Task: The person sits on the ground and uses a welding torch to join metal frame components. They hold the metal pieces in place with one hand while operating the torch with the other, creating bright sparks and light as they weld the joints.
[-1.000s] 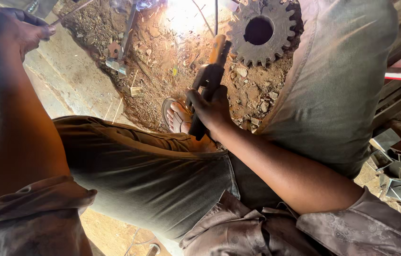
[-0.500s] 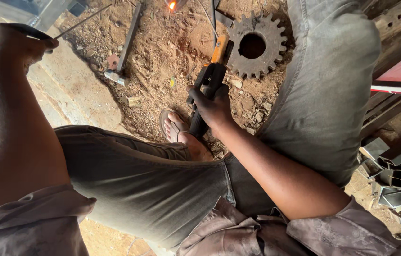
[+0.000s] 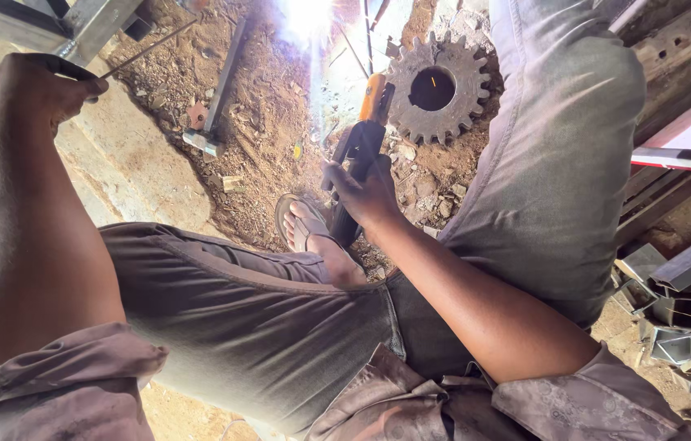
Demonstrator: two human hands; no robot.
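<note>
Squatting over bare dirt ground [image 3: 255,147], the person works with both hands out in front. Right hand [image 3: 370,192] wrapped tight around the black handle of a welding electrode holder [image 3: 359,155]; its grip is closed fully on the handle, fingers curled over, thumb side toward the foot. Holder's orange-tipped head points up the frame toward a white welding glare [image 3: 306,16] at the top edge. Large toothed steel gear [image 3: 435,88] lies flat on the dirt just beside the holder's head, right of it. Left hand [image 3: 39,86] raised at the upper left, its grip pinching a thin welding rod [image 3: 145,51] that slants up and right; near it a grey steel frame [image 3: 76,20]. Sandalled foot [image 3: 308,233] planted just below the right hand. Dark flat bar [image 3: 219,90] lies on the dirt between the two hands. Cut steel channel pieces [image 3: 680,310] piled at the far right, well apart from the holder.
</note>
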